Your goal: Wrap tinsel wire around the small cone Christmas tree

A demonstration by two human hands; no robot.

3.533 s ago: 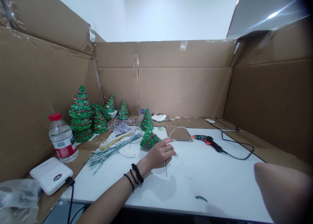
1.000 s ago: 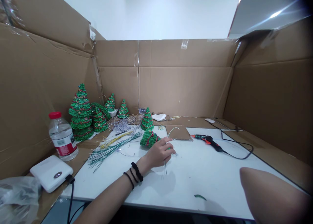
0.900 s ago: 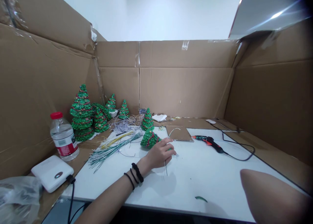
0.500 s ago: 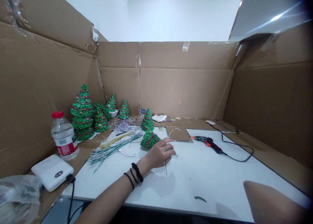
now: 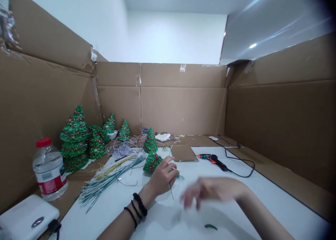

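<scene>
My left hand [image 5: 164,175], with dark bands at the wrist, is closed around thin wire. A pale curved end of the wire [image 5: 171,148] rises above the fingers, and a straight end pokes out below. Right behind this hand is a small green Christmas tree [image 5: 151,163] with red garland, partly covered by it; whether they touch I cannot tell. My right hand [image 5: 210,191] hangs over the white board to the right, smeared by motion, so its fingers are unclear. A small dark green sliver [image 5: 210,227] lies on the board below it.
To the right lies a hot glue gun [image 5: 214,160] with its cord. Green wires [image 5: 110,184] and yellow ones lie left, near several more trees [image 5: 75,138]. A water bottle [image 5: 49,170] and a white power bank [image 5: 28,217] stand at left. Cardboard walls [image 5: 181,107] surround everything.
My right hand has come in from the lower right toward my left hand. The left hand still grips the wire. The whole view has shifted, with the scene lower and further left.
</scene>
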